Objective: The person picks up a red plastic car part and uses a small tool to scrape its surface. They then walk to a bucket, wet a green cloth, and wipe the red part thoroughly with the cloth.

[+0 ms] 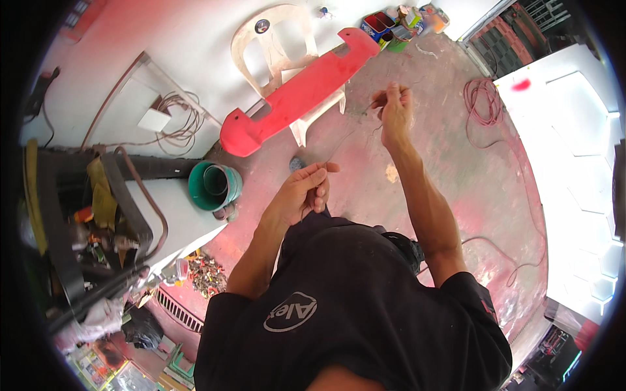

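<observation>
Between my two hands runs a thin dark wire or string (pixel 344 139), too fine to tell which. My left hand (pixel 304 190) pinches its lower end between thumb and forefinger, above my lap. Farther forward and to the right, my right hand (pixel 395 116) is raised with its fingers closed on the other end, where a short loose piece curls beside the wrist. Past my hands, a long red panel (pixel 297 94) with notched ends sits slantwise in front of a white plastic chair (pixel 242 52). Neither hand touches the panel.
Green buckets (pixel 233 186) stand at the left, beside a dark metal frame (pixel 130 208) with tools. Paint cans (pixel 378 26) sit against the far wall. A coiled red hose (pixel 482 102) lies at the right near a bright white panel (pixel 574 176). A cable (pixel 499 246) crosses the red-stained floor.
</observation>
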A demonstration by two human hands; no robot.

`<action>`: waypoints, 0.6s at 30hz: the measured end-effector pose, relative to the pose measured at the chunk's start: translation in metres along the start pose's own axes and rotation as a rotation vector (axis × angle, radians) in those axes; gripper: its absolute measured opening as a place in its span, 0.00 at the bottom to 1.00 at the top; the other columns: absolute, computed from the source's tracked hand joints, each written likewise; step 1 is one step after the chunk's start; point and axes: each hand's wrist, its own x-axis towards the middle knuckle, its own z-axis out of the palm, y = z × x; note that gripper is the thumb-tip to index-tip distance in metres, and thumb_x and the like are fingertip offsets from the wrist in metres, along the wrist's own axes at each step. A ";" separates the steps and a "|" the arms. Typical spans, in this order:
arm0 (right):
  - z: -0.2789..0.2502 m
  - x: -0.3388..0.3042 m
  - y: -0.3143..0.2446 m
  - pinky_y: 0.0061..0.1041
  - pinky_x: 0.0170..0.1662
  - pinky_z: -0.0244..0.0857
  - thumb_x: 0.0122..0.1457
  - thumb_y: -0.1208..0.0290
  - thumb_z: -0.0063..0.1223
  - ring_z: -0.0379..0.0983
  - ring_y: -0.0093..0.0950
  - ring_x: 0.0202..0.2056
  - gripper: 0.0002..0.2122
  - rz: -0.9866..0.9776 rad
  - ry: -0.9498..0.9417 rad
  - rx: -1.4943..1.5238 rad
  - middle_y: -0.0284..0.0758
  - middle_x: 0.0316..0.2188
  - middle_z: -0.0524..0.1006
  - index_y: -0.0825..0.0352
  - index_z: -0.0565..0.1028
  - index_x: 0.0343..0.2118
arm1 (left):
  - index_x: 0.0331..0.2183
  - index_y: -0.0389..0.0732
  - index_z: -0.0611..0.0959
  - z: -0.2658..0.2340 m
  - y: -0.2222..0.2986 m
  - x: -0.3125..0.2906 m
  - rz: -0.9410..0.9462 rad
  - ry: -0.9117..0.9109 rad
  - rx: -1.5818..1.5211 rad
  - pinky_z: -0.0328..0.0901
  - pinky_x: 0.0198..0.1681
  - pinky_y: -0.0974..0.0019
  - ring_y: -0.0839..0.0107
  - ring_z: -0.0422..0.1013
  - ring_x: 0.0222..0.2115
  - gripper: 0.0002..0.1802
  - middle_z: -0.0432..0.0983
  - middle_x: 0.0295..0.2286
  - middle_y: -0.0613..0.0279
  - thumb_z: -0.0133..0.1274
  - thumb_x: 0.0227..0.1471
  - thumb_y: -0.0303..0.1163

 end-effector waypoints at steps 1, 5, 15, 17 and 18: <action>0.009 0.023 0.003 0.17 0.19 0.51 0.70 0.59 0.44 0.67 0.18 0.20 0.11 -0.025 0.067 0.005 0.32 0.22 0.75 0.62 0.64 0.38 | 0.48 0.34 0.76 -0.004 0.012 0.006 -0.016 -0.034 -0.025 0.50 0.16 0.80 0.86 0.56 0.14 0.15 0.64 0.20 0.73 0.44 0.68 0.34; 0.041 0.101 0.011 0.17 0.17 0.49 0.70 0.60 0.45 0.63 0.17 0.17 0.11 -0.131 0.185 0.013 0.29 0.18 0.71 0.62 0.65 0.37 | 0.50 0.34 0.76 -0.010 0.053 0.038 -0.072 -0.033 -0.059 0.48 0.16 0.79 0.87 0.52 0.14 0.16 0.60 0.19 0.75 0.44 0.68 0.34; 0.118 0.207 0.058 0.16 0.17 0.50 0.70 0.57 0.44 0.66 0.17 0.19 0.13 0.386 -0.164 -0.137 0.31 0.22 0.76 0.60 0.69 0.33 | 0.54 0.35 0.73 -0.046 0.119 0.088 0.030 0.031 0.067 0.48 0.17 0.78 0.86 0.50 0.16 0.17 0.57 0.19 0.77 0.44 0.67 0.31; 0.126 0.219 0.078 0.15 0.17 0.48 0.71 0.53 0.40 0.66 0.16 0.19 0.16 0.437 -0.199 -0.247 0.34 0.24 0.78 0.61 0.70 0.36 | 0.55 0.36 0.71 -0.066 0.125 0.091 0.117 0.166 0.037 0.50 0.18 0.78 0.85 0.52 0.16 0.18 0.59 0.19 0.75 0.44 0.67 0.30; 0.128 0.226 0.087 0.16 0.18 0.49 0.71 0.52 0.38 0.68 0.17 0.21 0.17 0.481 -0.171 -0.200 0.36 0.26 0.79 0.62 0.70 0.37 | 0.55 0.36 0.71 -0.067 0.130 0.089 0.152 0.250 0.056 0.52 0.19 0.77 0.84 0.54 0.17 0.18 0.60 0.20 0.73 0.43 0.66 0.29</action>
